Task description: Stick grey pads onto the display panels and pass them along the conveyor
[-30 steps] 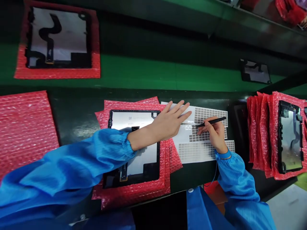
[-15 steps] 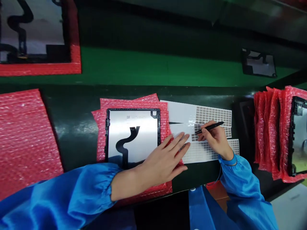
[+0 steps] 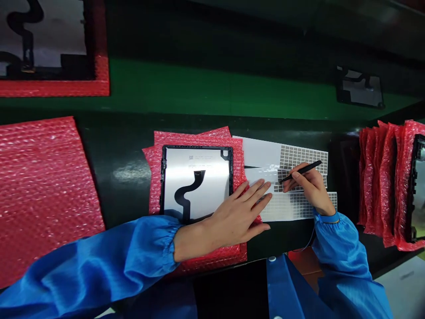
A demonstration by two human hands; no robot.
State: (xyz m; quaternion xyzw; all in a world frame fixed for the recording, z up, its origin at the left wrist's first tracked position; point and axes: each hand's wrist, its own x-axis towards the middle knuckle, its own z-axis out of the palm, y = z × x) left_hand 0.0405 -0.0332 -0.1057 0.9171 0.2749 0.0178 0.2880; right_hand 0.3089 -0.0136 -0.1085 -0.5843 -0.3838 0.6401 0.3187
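My left hand (image 3: pixel 237 210) lies flat with its fingers spread, fingertips on the white sticker sheets (image 3: pixel 260 153) and the palm across the edge of red bubble wrap (image 3: pixel 237 159). Between the fingers of my right hand (image 3: pixel 310 186) is a slim black pen-shaped tool (image 3: pixel 304 170). Its tip rests at the left part of the middle sheet's grid of small grey stickers (image 3: pixel 303 158). Under my left forearm, a framed display panel (image 3: pixel 212 190) lies on the bubble wrap, silver back up. A curved black flex cable (image 3: pixel 183 192) runs over it, its lower end hidden by my sleeve.
Red bubble wrap (image 3: pixel 43 190) covers the left side. Another panel (image 3: pixel 55 37) on red wrap sits at the upper left. At the right stand several red bubble-wrap sleeves (image 3: pixel 380 177) beside a dark-framed panel (image 3: pixel 419 186). A smaller panel (image 3: pixel 361 87) lies at the back right.
The view has shifted, so the near bench items and both hands appear farther right. My left hand stays flat, and my right hand keeps the tool's tip at the middle sticker grid.
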